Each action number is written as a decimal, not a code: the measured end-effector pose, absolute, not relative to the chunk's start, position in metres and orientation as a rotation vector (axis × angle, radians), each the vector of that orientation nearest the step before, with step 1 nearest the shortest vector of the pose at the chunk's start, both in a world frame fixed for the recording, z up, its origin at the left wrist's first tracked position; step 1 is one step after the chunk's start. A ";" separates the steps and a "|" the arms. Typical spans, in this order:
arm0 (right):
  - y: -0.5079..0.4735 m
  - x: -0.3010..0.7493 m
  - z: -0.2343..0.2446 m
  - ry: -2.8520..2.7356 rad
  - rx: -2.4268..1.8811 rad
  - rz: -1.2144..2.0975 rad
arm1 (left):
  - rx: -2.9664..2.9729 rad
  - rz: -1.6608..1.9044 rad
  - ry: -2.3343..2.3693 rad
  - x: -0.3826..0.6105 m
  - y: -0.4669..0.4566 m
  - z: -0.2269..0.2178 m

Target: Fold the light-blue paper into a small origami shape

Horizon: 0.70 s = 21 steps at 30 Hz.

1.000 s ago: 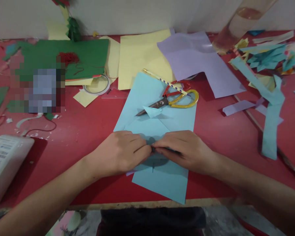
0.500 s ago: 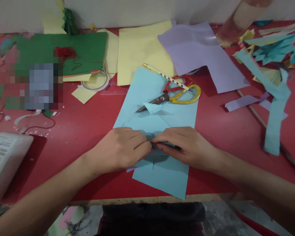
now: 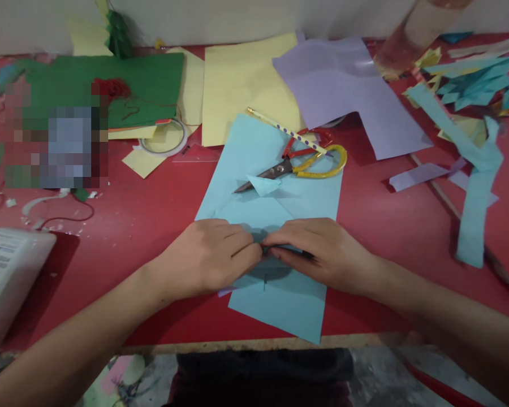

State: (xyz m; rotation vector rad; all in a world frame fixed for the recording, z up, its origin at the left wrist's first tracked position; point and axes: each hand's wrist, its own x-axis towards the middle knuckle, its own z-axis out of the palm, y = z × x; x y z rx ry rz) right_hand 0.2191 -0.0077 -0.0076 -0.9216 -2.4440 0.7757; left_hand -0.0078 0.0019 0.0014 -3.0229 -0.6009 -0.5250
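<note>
My left hand (image 3: 210, 257) and my right hand (image 3: 322, 251) meet fingertip to fingertip over a light blue paper sheet (image 3: 280, 305) on the red table (image 3: 152, 220). Both hands are closed, pinching a small folded piece of blue paper (image 3: 263, 226) between them; most of that piece is hidden under the fingers. Just beyond the hands lie scissors with yellow and red handles (image 3: 301, 164), a small blue paper triangle (image 3: 261, 184) and a dotted pencil (image 3: 286, 133), all on the blue sheet.
Yellow paper (image 3: 241, 85), lilac paper (image 3: 348, 90) and green paper (image 3: 144, 85) lie at the back. A tape roll (image 3: 163, 144) sits at left centre, a white container (image 3: 8, 277) at the near left, blue paper strips (image 3: 470, 164) and a thin stick (image 3: 462, 217) at right.
The view has shifted slightly, so the table contents sit a little higher in the picture. My hands stay pinched together on the blue paper in the same place.
</note>
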 end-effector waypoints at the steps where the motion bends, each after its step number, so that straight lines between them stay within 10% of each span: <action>1: -0.008 0.219 -0.008 -2.441 -0.920 0.778 | -3.026 -0.520 -0.601 -0.008 0.002 0.002; 21: -0.006 0.220 -0.006 -2.453 -1.017 0.889 | -3.060 -0.408 -0.651 -0.008 0.003 0.002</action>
